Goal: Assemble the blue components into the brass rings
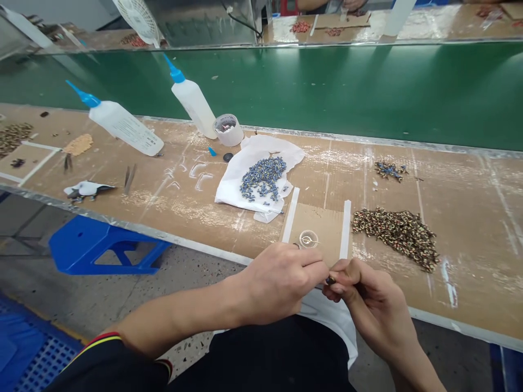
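My two hands meet above the front edge of the bench. My right hand (373,296) is closed, pinching a small dark piece (330,280) between thumb and fingers. The fingers of my left hand (281,280) are pressed together against that same piece; whatever they grip is hidden. Just beyond my hands, a small round clear dish (309,239) with whitish stuff in it rests on a cardboard mat (318,218) edged with white tape. A heap of small blue pieces (263,177) lies on white paper (229,188). To the right is a heap of dark multicoloured pieces (396,234).
Two bottles with blue nozzles, one tilted (125,128) and one farther back (194,106), stand left beside a tape roll (227,130). A few blue-and-dark pieces (390,170) lie right. Behind runs a green belt (327,92). A blue stool (93,245) is below left.
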### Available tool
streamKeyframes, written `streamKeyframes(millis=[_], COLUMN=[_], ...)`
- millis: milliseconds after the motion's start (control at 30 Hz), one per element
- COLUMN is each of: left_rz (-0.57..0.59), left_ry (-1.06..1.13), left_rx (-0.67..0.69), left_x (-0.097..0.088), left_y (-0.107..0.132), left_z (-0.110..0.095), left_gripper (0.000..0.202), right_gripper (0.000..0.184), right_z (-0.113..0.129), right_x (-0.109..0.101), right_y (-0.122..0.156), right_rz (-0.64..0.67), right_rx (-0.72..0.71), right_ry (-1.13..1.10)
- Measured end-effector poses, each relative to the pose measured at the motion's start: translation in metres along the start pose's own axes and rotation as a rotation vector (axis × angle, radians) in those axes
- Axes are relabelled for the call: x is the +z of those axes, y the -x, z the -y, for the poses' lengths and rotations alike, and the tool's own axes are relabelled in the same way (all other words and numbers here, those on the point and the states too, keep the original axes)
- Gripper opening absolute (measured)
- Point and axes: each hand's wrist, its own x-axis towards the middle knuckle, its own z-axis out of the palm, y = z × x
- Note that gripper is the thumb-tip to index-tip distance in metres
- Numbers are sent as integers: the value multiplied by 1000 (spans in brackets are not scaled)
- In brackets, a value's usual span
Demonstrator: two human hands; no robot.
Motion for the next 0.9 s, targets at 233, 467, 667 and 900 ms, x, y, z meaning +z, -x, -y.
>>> streamKeyframes(millis=[233, 467, 667, 900], left_rz=[-43, 199, 329, -241], left_ry=[368, 1260, 1413, 547], left_rx=[-59, -364, -313, -82], left_x=[2, 16, 20, 42], left_y=[2, 2, -6, -4], left_z=[9, 13, 13, 14], left_gripper=[22, 39, 49, 26], right_gripper=[7, 32, 20, 12], right_z=[8, 7, 18, 5], right_x=[-1, -5, -9, 1], right_y=[5, 2, -3, 3], right_rz=[-66, -54, -93, -270], right_rx=[28, -121, -131, 19], right_ry=[53, 185, 262, 126])
